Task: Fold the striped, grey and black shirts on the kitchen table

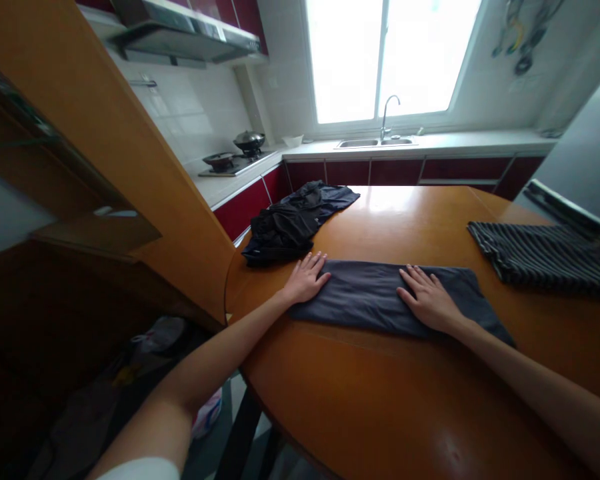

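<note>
A dark grey-blue garment [365, 297], folded into a long flat strip, lies across the wooden table in front of me. Its exact kind does not show. My left hand [305, 278] rests flat at its left end, fingers stretched out. Palm down on the right part of the cloth is my right hand [427, 300], its fingers slightly spread. Neither hand grips anything. Just beyond my left hand sits a loose heap of black and dark clothes [287, 227]. A striped dark folded cloth [545, 257] lies at the right of the table.
The round wooden table [360, 387] curves away at my left and front. Beside its left edge stands a wooden cabinet frame [180, 200]. Behind are a counter with a sink [360, 143] and a stove [237, 163] with a wok [250, 141] and a pan.
</note>
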Tool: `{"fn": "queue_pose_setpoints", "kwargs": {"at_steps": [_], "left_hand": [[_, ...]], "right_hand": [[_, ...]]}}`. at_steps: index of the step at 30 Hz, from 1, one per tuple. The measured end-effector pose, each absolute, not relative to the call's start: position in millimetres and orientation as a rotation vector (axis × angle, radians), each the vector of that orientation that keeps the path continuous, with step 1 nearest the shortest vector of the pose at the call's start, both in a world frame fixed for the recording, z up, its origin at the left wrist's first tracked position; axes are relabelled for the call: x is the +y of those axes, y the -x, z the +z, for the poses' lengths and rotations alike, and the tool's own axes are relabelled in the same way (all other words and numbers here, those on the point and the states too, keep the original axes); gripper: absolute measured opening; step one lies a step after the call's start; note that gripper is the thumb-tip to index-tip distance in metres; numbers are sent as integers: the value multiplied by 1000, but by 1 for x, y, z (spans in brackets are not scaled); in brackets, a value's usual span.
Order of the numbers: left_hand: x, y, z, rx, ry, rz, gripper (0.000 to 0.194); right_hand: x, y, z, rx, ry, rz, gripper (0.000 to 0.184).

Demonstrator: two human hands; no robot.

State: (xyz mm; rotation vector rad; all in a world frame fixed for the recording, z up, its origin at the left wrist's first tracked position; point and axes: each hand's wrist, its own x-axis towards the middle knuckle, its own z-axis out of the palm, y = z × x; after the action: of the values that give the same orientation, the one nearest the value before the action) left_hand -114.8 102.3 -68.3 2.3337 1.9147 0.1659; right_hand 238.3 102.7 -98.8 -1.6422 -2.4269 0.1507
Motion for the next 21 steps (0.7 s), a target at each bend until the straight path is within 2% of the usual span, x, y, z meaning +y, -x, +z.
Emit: {"fn": "queue_pose_setpoints", "kwargs": {"at_steps": [7,13,18,21], "left_hand": [[104,134,-64,1944,-2258,103,69],[101,94,-50,2023,-2421,53,70],[100,32,-49,1647,-2644,278,63],[97,7,-58,1442,-2628,331,62]], "right_hand": [[125,-277,-104,-2302,1837,44,69],[137,-290,-107,-2149,1972,42,70],[131,-286,-98,-2065,1961,-10,70],[113,-267,-87,-2165,1741,-46,64]]}}
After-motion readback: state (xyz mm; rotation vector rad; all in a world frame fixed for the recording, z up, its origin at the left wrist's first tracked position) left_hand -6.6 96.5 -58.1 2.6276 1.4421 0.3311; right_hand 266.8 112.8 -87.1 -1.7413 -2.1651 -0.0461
